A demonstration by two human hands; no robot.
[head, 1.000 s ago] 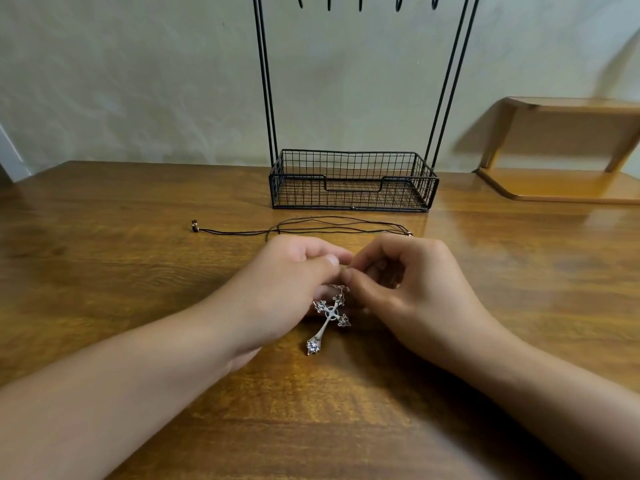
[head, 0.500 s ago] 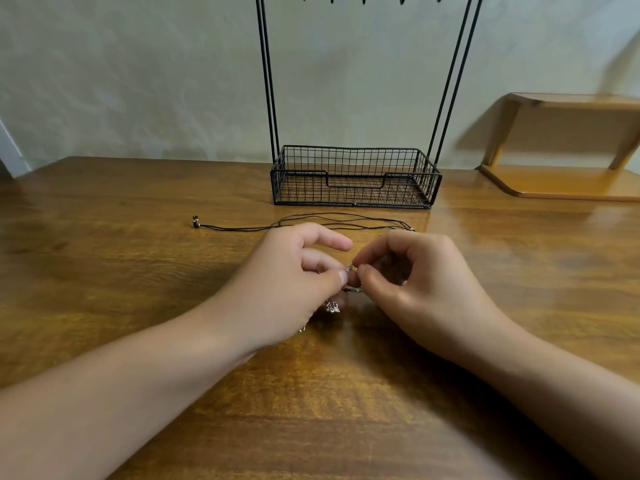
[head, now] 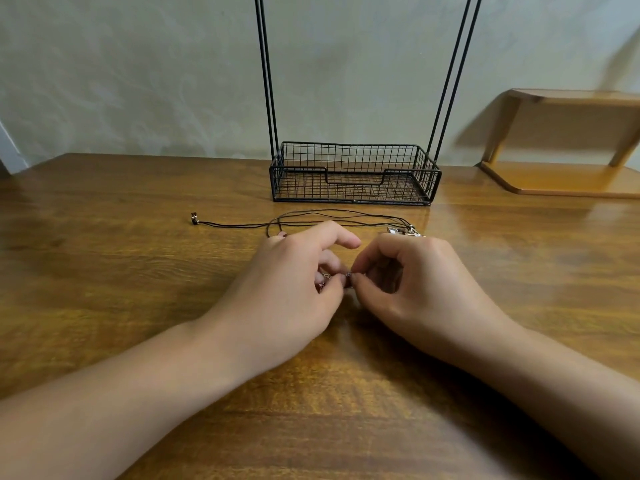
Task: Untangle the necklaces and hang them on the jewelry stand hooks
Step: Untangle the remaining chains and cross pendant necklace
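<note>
down on the wooden tabletop [head: 104, 271] two bare hands meet near the middle. the left hand [head: 291, 289] has its thumb and curled fingers [head: 329, 263] pinching a fine silver chain [head: 325, 276], with the index finger stretched forward above the pinch. the right hand [head: 415, 282] faces it, thumb and index finger closed on the same chain at a small dark bead or link [head: 348, 274]; the other fingers are curled under. the two pinches nearly touch. most of the chain is hidden by the hands, so how it runs cannot be told.

just beyond the hands lies one black cord necklace [head: 329, 218], looped in several strands across the tabletop, one end stretched out to the left and finishing in a small bead [head: 194, 218]. at its right end, just behind the right hand, sits a small cluster of silvery clasp parts [head: 405, 231]; how many pieces cannot be told.

farther back stands one black wire jewelry stand [head: 353, 174]: a mesh basket base, two pairs of thin uprights rising out of view, hook tips barely showing at the top edge. one wooden shelf [head: 568, 140] with two levels is at the right, against the wall.
</note>
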